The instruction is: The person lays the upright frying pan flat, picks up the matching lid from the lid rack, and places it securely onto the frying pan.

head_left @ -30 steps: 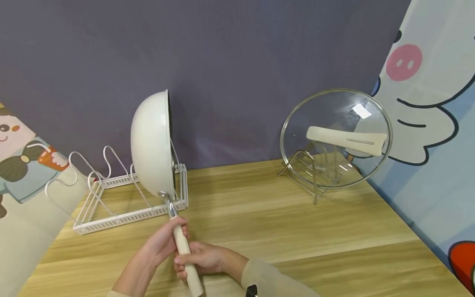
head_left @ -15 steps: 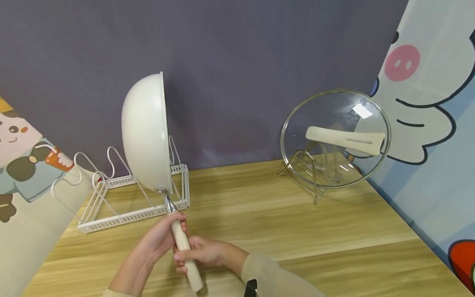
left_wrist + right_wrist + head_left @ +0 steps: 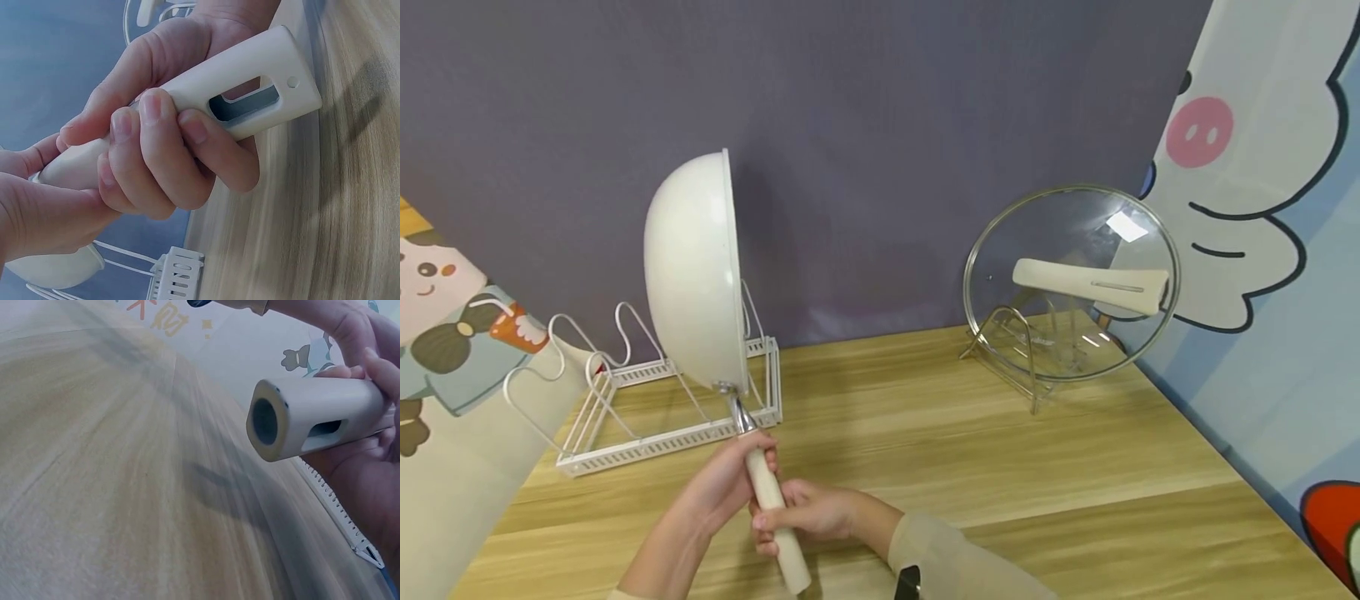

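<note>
A white wok (image 3: 692, 275) stands on its side in the head view, its rounded outside to the left and its rim almost vertical. It overlaps the right part of a white wire rack (image 3: 647, 446). My left hand (image 3: 730, 483) grips the cream handle (image 3: 767, 487) just below its metal neck. Lower down, my right hand (image 3: 808, 517) holds the same handle, thumb across the top. In the left wrist view the fingers (image 3: 165, 156) of the right hand curl round the handle near its slotted end. The wok's inside is hidden.
At the right, a glass lid (image 3: 1075, 208) with a cream handle leans upright in a small metal stand (image 3: 1030, 367). A grey backdrop (image 3: 880, 167) rises behind the wooden table (image 3: 1000, 467). Cartoon-printed walls (image 3: 1247, 275) border both sides.
Over the first half second the wok rose and shifted slightly left over the rack. Since then it has held nearly still, and both hands have kept their grip on the handle.
</note>
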Available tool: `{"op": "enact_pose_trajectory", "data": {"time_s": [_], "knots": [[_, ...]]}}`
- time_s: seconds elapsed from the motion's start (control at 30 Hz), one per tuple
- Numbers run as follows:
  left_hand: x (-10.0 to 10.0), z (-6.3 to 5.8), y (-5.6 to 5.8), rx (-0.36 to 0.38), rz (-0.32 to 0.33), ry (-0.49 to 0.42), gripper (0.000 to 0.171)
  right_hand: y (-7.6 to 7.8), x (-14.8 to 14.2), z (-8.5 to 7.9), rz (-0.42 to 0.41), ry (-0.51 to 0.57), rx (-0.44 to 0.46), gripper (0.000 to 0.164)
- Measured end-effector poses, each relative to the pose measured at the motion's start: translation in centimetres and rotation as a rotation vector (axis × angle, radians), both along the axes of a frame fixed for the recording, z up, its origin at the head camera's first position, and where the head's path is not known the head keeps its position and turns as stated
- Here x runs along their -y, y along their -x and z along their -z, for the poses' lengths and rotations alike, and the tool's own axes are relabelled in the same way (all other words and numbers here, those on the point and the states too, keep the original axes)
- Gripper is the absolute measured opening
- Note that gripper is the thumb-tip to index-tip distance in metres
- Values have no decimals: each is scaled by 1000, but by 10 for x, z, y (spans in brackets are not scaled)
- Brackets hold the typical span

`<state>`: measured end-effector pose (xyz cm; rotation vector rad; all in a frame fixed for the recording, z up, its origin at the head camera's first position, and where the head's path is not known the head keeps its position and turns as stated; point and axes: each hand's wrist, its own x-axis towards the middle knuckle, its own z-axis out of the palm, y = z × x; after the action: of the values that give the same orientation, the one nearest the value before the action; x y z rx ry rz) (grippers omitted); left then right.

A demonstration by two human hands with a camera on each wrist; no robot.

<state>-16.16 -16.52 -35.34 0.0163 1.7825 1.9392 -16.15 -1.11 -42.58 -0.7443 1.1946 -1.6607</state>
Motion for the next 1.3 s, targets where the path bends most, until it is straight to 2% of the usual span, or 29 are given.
{"op": "enact_pose_trajectory", "data": {"time_s": [0.27,0.6,0.93,1.3], "knots": [[1,2,-3,4,7,-8,15,2,2,6,-36,14,-4,20],[2,6,-3,13,24,-26,15,1,2,10,-34,21,-18,20],[0,10,-2,20,-8,-6,16,-2,1,9,-29,46,-11,23],[-5,6,-8,18,-42,13,12,-3,0,9,-85,93,-2,24]]}}
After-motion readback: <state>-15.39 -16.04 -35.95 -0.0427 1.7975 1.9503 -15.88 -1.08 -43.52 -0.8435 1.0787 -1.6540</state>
